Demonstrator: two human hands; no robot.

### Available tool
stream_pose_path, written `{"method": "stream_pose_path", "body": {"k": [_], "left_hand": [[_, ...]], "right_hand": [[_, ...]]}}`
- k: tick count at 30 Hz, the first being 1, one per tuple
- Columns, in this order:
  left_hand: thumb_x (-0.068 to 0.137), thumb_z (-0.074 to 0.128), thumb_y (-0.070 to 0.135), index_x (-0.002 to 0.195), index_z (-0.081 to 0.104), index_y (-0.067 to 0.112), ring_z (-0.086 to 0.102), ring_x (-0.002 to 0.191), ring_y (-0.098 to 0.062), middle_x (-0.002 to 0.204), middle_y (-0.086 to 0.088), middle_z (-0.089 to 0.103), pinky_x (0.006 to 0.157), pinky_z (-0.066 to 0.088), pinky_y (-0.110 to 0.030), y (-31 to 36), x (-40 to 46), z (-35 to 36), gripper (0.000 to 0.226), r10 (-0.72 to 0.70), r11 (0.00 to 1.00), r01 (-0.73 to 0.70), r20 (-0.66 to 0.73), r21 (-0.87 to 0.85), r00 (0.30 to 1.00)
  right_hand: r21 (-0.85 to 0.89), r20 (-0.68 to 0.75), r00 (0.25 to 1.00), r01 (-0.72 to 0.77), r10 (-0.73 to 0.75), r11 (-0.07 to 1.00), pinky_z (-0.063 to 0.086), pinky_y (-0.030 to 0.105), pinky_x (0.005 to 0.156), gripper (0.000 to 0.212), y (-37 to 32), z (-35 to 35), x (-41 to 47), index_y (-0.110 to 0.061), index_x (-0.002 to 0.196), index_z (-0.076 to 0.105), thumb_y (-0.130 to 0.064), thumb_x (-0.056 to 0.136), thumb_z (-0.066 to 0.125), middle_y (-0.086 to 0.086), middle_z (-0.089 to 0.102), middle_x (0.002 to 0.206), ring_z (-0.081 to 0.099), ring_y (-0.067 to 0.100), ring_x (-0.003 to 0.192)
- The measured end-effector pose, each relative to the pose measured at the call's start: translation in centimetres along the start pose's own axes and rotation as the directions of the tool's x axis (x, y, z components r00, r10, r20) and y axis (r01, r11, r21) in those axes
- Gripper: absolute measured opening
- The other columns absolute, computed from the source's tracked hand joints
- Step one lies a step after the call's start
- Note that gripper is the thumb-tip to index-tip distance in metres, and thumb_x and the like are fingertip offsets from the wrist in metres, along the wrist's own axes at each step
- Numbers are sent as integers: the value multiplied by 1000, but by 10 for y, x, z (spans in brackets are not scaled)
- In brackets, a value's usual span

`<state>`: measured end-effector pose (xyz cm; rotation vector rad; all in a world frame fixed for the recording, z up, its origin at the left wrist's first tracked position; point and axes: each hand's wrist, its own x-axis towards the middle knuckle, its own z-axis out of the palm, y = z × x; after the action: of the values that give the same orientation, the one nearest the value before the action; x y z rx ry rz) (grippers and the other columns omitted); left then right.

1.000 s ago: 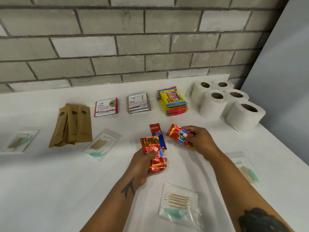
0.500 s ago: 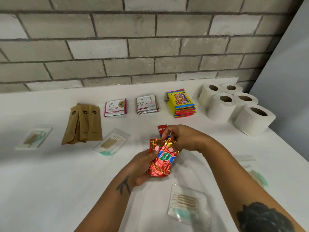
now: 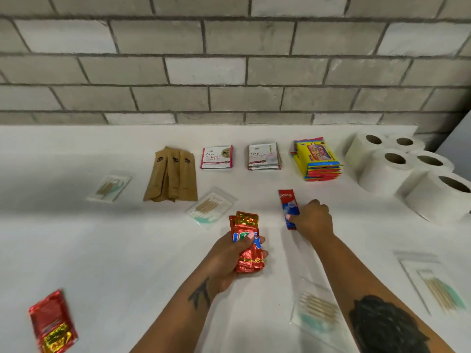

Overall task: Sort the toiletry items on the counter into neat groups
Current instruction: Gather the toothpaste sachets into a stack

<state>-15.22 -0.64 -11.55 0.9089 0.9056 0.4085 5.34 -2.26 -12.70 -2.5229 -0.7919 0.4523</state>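
Left hand [image 3: 235, 253] grips two red sachets [image 3: 246, 240]; right hand [image 3: 312, 220] seems to pinch the toothpaste sachet [image 3: 288, 207] on the counter [image 3: 102, 250]. Back-row groups look sorted; swab packs [image 3: 211, 207] and one red sachet [image 3: 52, 322] lie scattered.

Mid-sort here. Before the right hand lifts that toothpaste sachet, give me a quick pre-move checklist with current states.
1. Right hand on the red-and-blue toothpaste sachet: ok, fingers touch its lower end.
2. Sachet fully gripped: cannot tell, the lower end is hidden under the fingers.
3. Left hand secure on the red foil sachets: ok, thumb clamps the stack.
4. All red foil sachets gathered: not ok, one lies loose at the near left.
5. Cotton swab packets grouped: not ok, four are scattered, including one beside the brown paper sleeves.
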Motion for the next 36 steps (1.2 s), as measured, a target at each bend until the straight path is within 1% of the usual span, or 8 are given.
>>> {"method": "stream_pose_path", "body": {"k": [6,11,16,18,21,28,31,36], "left_hand": [[94,52,20,116,54,15,69,87,-20,101,1,70,75,56,-36,-6,-10,-15,22,48,994,-55,-66,-99,997],[94,52,21,108,59,17,68,90,-19,101,1,70,75,55,-36,-8,-17,-22,15,71,980,-87,-95,-178,993],[93,55,21,115,55,12,65,85,-22,98,-9,67,76,54,-39,-6,-17,-27,24,68,957,-119,-193,-265,979],[93,55,21,118,55,9,66,81,-22,97,-9,68,72,55,-38,-6,-18,-30,28,101,951,-165,-242,-261,965],[93,54,22,122,56,8,69,87,-25,106,-12,69,74,57,-39,-7,-24,-39,32,186,940,-258,-300,-223,936],[92,54,25,127,52,12,66,104,-29,118,-12,66,93,51,-47,-1,-49,-81,37,272,915,-365,-406,-171,872],[91,55,26,129,50,13,65,106,-29,120,-12,65,95,50,-48,5,-57,-101,40,294,911,-388,-442,-139,847],[89,60,26,128,47,7,65,102,-32,119,-19,63,86,55,-45,13,-70,-148,45,281,903,-413,-565,-117,776]], "right_hand": [[-13,115,987,-115,115,993,47,35,87,52,-6,-1,4,0,123,48,-22,81,72,18,59,124,58,31,112],[-25,122,992,-39,42,999,46,31,79,40,-5,-8,-9,-1,116,59,-20,83,70,17,64,119,61,31,108],[515,150,976,61,-160,855,53,38,72,12,-30,7,-54,-10,89,66,-5,79,71,17,69,89,64,29,75],[585,196,945,102,-262,805,54,37,68,12,-45,16,-79,-12,88,64,-4,81,69,12,68,80,64,24,69],[628,255,909,104,-330,771,58,40,76,8,-65,34,-110,-16,93,64,-11,87,65,7,71,91,69,23,83],[642,247,930,52,-271,765,56,36,82,23,-106,66,-155,-12,113,65,-15,94,54,4,70,105,68,20,92],[638,378,864,17,-332,770,57,38,82,23,-129,74,-173,-12,107,69,-13,94,50,7,72,99,70,22,87],[670,531,738,-67,-415,739,55,22,62,35,-165,88,-202,-23,80,67,-4,94,41,-2,70,76,68,14,70]]}}
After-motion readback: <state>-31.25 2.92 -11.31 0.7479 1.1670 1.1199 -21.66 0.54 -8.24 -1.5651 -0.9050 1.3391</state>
